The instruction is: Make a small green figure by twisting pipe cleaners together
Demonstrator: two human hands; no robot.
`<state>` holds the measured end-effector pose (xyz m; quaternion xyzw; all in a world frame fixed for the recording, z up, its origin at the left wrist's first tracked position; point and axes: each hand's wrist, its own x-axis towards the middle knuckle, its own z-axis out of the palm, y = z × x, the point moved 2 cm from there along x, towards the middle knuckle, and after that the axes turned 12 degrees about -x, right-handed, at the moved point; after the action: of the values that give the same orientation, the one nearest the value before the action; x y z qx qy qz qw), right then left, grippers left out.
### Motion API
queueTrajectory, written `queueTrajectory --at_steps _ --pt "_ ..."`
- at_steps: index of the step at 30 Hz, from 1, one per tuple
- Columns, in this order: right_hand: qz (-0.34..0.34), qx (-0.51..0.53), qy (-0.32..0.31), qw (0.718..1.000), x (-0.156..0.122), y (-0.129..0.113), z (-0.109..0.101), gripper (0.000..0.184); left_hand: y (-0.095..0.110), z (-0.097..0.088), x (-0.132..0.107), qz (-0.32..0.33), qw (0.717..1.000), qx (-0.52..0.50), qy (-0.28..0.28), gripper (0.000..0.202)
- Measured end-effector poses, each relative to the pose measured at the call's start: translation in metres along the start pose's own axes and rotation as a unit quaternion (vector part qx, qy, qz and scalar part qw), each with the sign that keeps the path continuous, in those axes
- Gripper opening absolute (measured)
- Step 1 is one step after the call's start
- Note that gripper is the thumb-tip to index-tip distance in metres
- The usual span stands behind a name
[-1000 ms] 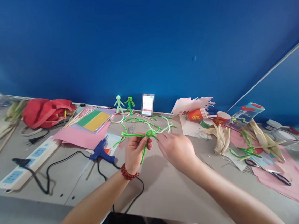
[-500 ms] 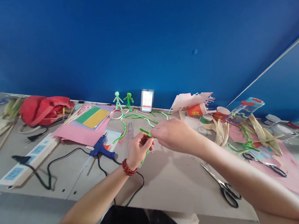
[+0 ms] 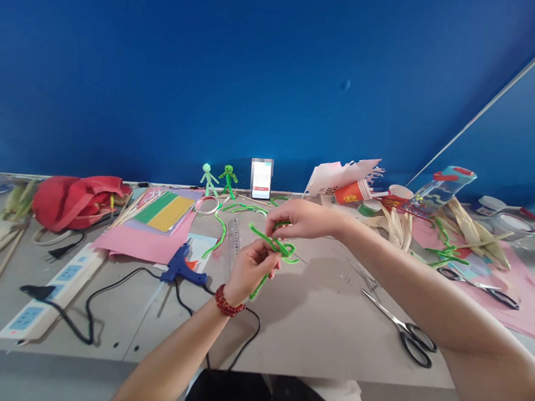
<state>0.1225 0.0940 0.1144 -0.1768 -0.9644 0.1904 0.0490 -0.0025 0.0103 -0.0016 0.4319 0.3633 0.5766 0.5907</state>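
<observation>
My left hand [image 3: 250,268], with a red bead bracelet on the wrist, is closed around a bundle of green pipe cleaners [image 3: 277,248] held above the table. My right hand [image 3: 303,219] reaches in from the right and pinches the top of the same green bundle. A loose tail of the pipe cleaner hangs down below my left fingers. Two small green pipe-cleaner figures [image 3: 218,180] stand at the back by a phone [image 3: 261,178].
A blue glue gun [image 3: 180,268] with a black cord lies left of my hands, beside a metal ruler [image 3: 234,237]. Scissors [image 3: 405,332] lie to the right. A power strip [image 3: 45,298], red bag [image 3: 77,199], coloured paper [image 3: 155,229], cups [image 3: 357,194] and corn husks [image 3: 466,239] crowd the table.
My right hand moved left over my left hand and took hold of the top of the green bundle. The long spread strands have been gathered into a tighter tangle.
</observation>
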Motion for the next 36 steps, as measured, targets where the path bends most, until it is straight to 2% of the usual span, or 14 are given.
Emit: queueTrajectory --at_steps 6,10,13,18,21,24,32,36 --pt "0.045 0.048 0.078 0.995 -0.014 -0.001 0.002 0.016 0.001 -0.004 0.005 -0.016 0.999 -0.036 0.022 0.014" --pt "0.037 0.051 0.078 0.995 -0.015 -0.01 0.006 0.015 -0.001 -0.003 0.005 -0.032 0.999 -0.043 0.008 0.014" --pt "0.065 0.086 0.083 0.991 -0.011 -0.008 0.012 0.015 -0.004 -0.001 0.004 -0.036 0.998 -0.049 0.003 0.017" --pt "0.132 0.216 0.118 0.96 -0.008 0.009 0.023 0.009 -0.001 0.0 0.002 -0.028 0.998 -0.056 0.006 0.026" --pt "0.146 0.258 0.153 0.943 -0.011 0.018 0.026 0.009 0.002 0.0 0.001 -0.021 0.998 -0.065 0.011 0.029" --pt "0.146 0.279 0.154 0.936 -0.014 0.022 0.027 0.011 0.003 0.0 -0.001 -0.01 0.998 -0.064 0.015 0.027" --pt "0.174 0.265 0.133 0.939 -0.027 0.025 0.039 0.02 0.007 -0.002 -0.003 0.048 0.993 -0.102 0.037 0.025" --pt "0.196 0.186 0.121 0.955 -0.038 0.02 0.043 0.021 0.008 -0.006 0.0 0.07 0.987 -0.134 0.049 0.024"
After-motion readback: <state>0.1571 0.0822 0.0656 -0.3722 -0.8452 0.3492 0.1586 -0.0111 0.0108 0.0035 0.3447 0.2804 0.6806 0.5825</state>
